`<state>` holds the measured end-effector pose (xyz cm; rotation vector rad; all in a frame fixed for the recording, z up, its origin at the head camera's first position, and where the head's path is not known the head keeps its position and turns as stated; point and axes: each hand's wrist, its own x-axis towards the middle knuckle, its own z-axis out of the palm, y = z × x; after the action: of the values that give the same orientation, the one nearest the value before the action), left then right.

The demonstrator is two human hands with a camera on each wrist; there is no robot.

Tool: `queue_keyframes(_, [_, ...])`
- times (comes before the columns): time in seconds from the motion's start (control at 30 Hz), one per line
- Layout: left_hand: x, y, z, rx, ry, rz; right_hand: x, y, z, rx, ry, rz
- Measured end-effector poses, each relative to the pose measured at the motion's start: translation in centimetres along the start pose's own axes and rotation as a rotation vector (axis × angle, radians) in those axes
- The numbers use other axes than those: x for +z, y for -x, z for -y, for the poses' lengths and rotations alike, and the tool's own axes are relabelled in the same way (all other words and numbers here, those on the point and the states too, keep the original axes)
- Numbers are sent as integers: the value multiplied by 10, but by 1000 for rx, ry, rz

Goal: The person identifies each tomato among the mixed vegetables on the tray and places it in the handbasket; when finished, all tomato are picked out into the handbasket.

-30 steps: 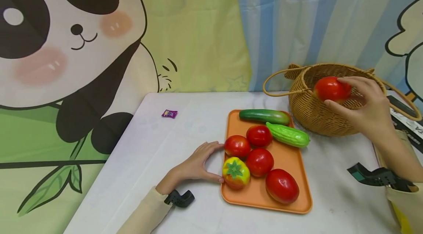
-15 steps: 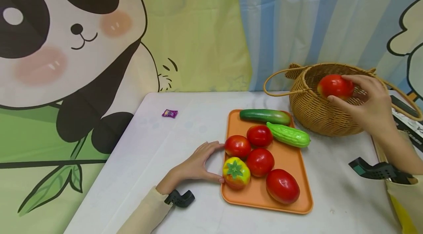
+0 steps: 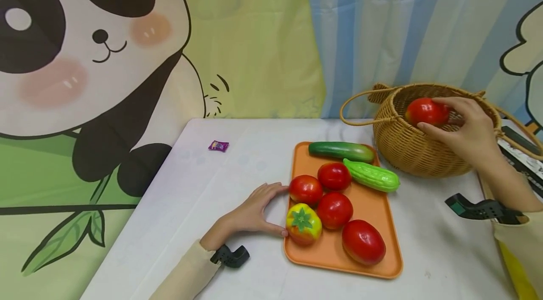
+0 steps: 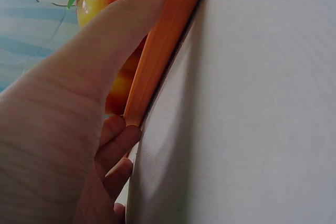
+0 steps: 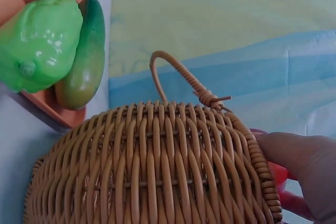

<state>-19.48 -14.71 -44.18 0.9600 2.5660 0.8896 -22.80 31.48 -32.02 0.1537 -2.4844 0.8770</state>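
Observation:
My right hand point(image 3: 468, 133) grips a red toy tomato point(image 3: 426, 111) at the mouth of a wicker basket point(image 3: 420, 154), fingers over its top and thumb on its near side. In the right wrist view the basket's wall point(image 5: 152, 166) hides most of the tomato. My left hand point(image 3: 252, 213) is spread beside an orange tray point(image 3: 382, 224), fingertips and thumb at its left rim. A yellow-and-red fruit with a green leafy top point(image 3: 303, 224) sits by that thumb. In the left wrist view the thumb point(image 4: 121, 24) lies across the tray's edge point(image 4: 163, 35).
On the tray lie several red tomatoes point(image 3: 335, 210), a dark green cucumber point(image 3: 341, 150) and a light green bumpy gourd point(image 3: 371, 175). A purple wrapped candy point(image 3: 218, 146) is at the table's back left. The basket's handle point(image 3: 349, 109) loops out leftward.
My right hand rose slightly and shifted right, then came down a little with the tomato, now lower in the basket's mouth. The left hand has stayed at the tray.

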Motion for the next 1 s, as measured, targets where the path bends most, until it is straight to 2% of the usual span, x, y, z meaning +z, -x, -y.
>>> queue_keyframes(0.13, [0,1,0,-6,6,5,0,-7,-3,-17,28,71])
queue_keyframes(0.4, [-2,0,-1,9,-5,9,1,-21,-11,-73,87,161])
queue_keyframes(0.77, [-3,-1,-3,8,-2,9,-2,-31,-16,-5,55,359])
queue_keyframes(1.0, [-1,0,-1,-1,3,9,-3,-36,-17,32,48,518])
